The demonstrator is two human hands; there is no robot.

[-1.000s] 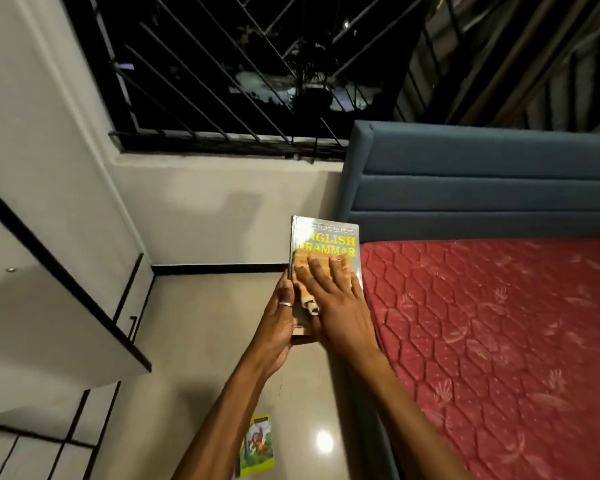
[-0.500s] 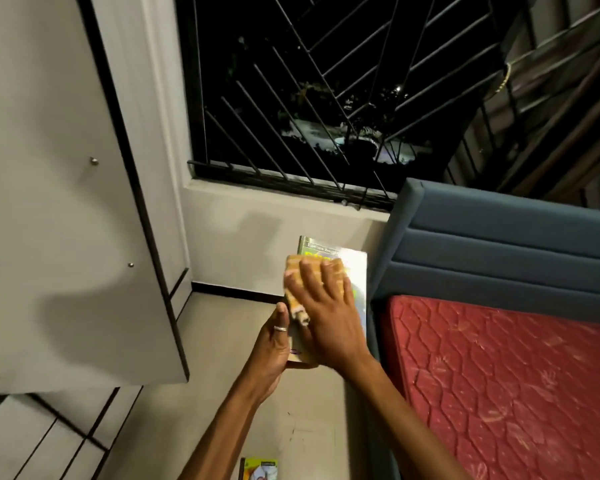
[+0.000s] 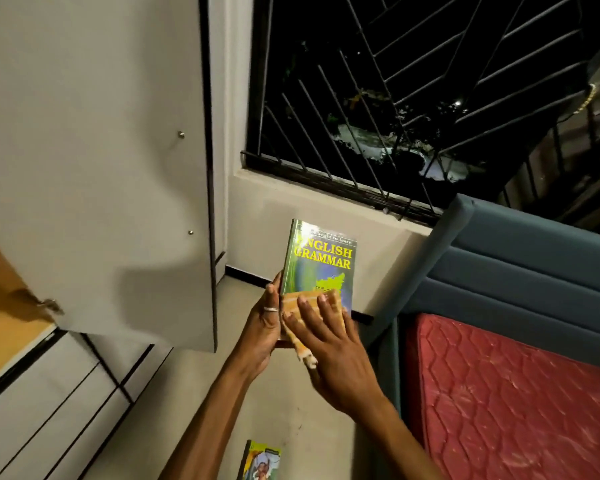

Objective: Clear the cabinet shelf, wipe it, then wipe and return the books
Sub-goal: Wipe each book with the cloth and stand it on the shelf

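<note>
While both hands meet at one book in mid-air, the scene reads from largest to smallest as follows.

Cabinet door (image 3: 94, 161): flat, smooth pale laminate with a dark edge strip and two small metal studs; it stands open at the left, with a warm wood-toned interior showing behind its lower left corner.

Window grille (image 3: 378, 109): thin dark metal bars, straight and slanted, over a black night view.

Bed headboard (image 3: 534, 265): blue-grey padded upholstery in broad horizontal bands.

Mattress (image 3: 520, 403): red fabric, quilted in a wavy cell pattern with a faint leaf print.

Floor (image 3: 174, 417): glossy pale tile.

English Grammar book (image 3: 321, 265): thin glossy paperback, green cover with yellow lettering, held upright above the floor, between the cabinet door and the headboard.

Right hand (image 3: 336, 348): fingers straight and spread, pressing flat on the cloth over the cover's lower part.

Left hand (image 3: 262, 327): wears a ring; it grips the book's lower left edge, thumb along the spine side, fingers hidden behind the book.

Cloth (image 3: 303, 306): soft orange fabric with pale stripes, lying between the right palm and the cover, one end hanging below the hand.

Second book (image 3: 260, 462): small, yellow-green illustrated cover, flat on the floor at the bottom edge, well below the hands.
</note>
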